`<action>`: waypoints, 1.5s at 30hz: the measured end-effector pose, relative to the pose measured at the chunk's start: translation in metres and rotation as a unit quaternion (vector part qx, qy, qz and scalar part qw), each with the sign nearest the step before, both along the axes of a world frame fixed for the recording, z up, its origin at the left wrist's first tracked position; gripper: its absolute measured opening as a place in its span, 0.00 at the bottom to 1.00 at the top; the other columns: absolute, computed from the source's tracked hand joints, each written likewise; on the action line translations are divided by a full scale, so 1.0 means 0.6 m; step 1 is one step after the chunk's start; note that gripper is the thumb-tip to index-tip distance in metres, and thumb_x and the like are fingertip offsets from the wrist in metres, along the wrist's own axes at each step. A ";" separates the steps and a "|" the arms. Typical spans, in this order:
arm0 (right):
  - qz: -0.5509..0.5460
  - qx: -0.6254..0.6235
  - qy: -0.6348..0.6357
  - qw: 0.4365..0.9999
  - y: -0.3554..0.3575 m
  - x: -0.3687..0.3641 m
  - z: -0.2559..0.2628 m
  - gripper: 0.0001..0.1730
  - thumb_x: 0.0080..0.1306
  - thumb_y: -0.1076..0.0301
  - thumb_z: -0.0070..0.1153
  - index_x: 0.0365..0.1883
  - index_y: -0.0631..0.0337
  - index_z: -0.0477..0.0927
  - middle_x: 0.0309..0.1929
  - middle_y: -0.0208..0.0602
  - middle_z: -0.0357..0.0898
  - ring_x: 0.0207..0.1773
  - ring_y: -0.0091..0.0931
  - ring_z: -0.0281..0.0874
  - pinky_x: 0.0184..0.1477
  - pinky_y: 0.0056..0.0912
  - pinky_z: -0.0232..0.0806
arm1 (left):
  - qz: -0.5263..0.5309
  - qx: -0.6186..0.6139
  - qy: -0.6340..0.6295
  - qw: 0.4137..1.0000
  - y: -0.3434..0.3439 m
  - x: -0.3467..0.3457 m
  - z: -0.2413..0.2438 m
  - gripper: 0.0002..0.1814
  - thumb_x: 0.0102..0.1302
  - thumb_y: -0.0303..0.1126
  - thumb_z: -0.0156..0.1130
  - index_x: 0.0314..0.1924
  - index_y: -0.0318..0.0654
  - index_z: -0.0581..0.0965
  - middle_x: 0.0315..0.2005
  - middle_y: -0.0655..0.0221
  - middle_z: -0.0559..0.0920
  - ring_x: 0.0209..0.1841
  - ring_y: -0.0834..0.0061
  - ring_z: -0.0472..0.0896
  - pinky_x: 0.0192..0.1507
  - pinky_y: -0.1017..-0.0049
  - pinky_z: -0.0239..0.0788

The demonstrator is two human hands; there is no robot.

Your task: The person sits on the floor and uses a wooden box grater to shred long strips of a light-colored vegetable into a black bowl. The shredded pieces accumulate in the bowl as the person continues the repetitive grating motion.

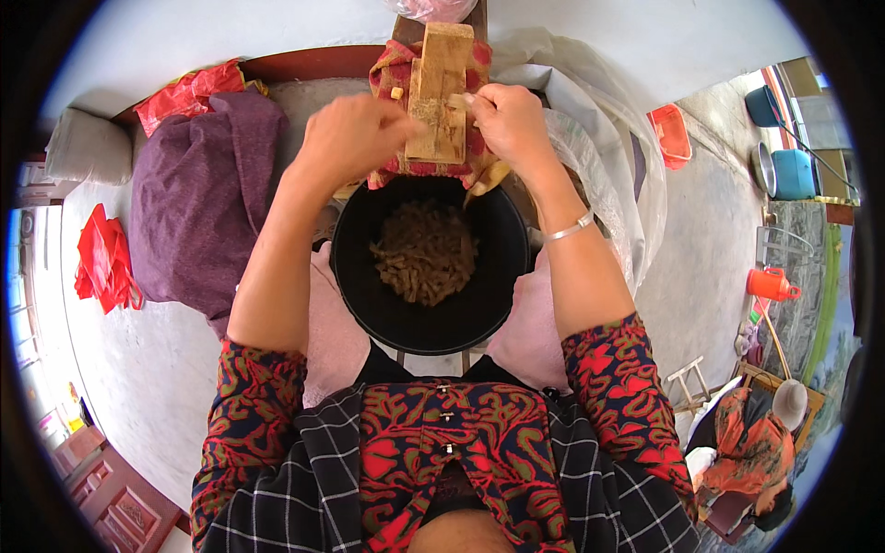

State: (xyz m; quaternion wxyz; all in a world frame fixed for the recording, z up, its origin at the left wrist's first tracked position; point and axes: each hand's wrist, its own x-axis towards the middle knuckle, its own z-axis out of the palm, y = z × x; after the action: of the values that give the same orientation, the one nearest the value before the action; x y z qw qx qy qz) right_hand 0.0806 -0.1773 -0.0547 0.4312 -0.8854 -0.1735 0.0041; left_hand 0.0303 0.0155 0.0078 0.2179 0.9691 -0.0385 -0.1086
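Observation:
A wooden block [446,66] with a rough, worn patch stands before me on a red and tan patterned cloth [477,62]. My right hand [511,121] pinches a small pale piece [458,101] at the block's right edge. To the left of the block is my left hand [356,135], blurred, its fingertips near the wood; whether they hold anything cannot be made out. A small yellowish cube [397,92] sits on the cloth. Below the block, between my knees, a black bucket [432,339] contains many brown strips [429,259]. A yellowish strip [491,178] hangs by its far rim.
Purple cloth [193,200] covers something at left, near a red bag [107,259]. Clear plastic sheeting [601,138] bunches at right, with an orange-red basin [671,137] beyond. Another person [750,449] sits at lower right. A white wall rises ahead.

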 end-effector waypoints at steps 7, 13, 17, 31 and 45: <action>0.136 0.463 0.471 0.738 0.042 -0.086 0.048 0.14 0.68 0.60 0.49 0.29 0.61 0.75 0.17 0.24 0.66 0.14 0.13 0.58 0.16 0.17 0.58 | 0.171 -0.570 0.021 0.803 -0.067 -0.058 -0.041 0.23 0.71 0.47 0.44 0.37 0.32 0.76 0.18 0.68 0.77 0.20 0.76 0.76 0.25 0.72 0.69; 0.188 0.373 0.402 0.815 0.053 -0.107 0.070 0.16 0.70 0.59 0.46 0.31 0.64 0.74 0.17 0.21 0.62 0.14 0.11 0.55 0.16 0.15 0.53 | 0.177 -0.833 -0.051 0.522 -0.010 -0.024 0.014 0.17 0.73 0.41 0.37 0.28 0.43 0.66 0.16 0.79 0.59 0.17 0.84 0.54 0.20 0.81 0.50; 0.201 0.459 0.501 0.705 0.036 -0.107 0.076 0.14 0.70 0.60 0.46 0.37 0.64 0.73 0.19 0.20 0.62 0.15 0.10 0.55 0.16 0.13 0.52 | 0.229 -0.655 -0.309 0.651 -0.009 -0.029 0.029 0.18 0.73 0.40 0.41 0.31 0.36 0.71 0.16 0.78 0.62 0.17 0.86 0.54 0.19 0.82 0.46; 0.059 0.339 0.280 0.896 0.026 -0.115 0.059 0.17 0.68 0.60 0.46 0.26 0.65 0.74 0.14 0.31 0.69 0.15 0.21 0.66 0.18 0.23 0.58 | 0.103 -0.366 -0.108 0.919 -0.053 -0.057 -0.024 0.13 0.50 0.23 0.53 0.38 0.33 0.77 0.52 0.51 0.73 0.46 0.59 0.77 0.50 0.69 0.67; 0.125 0.336 0.238 0.903 0.011 -0.106 0.071 0.06 0.56 0.76 0.59 0.31 0.67 0.75 0.17 0.17 0.64 0.19 0.08 0.54 0.20 0.14 0.49 | 0.109 -0.446 -0.067 0.886 -0.043 -0.060 -0.017 0.06 0.55 0.22 0.47 0.26 0.34 0.73 0.18 0.72 0.75 0.21 0.85 0.70 0.23 0.81 0.62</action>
State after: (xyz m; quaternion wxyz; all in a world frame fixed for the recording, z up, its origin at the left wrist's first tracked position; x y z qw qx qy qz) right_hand 0.0172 -0.1705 -0.0122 0.7277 -0.6315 -0.1666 0.2098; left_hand -0.0058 -0.0100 -0.0021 0.6349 0.7725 0.0081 0.0095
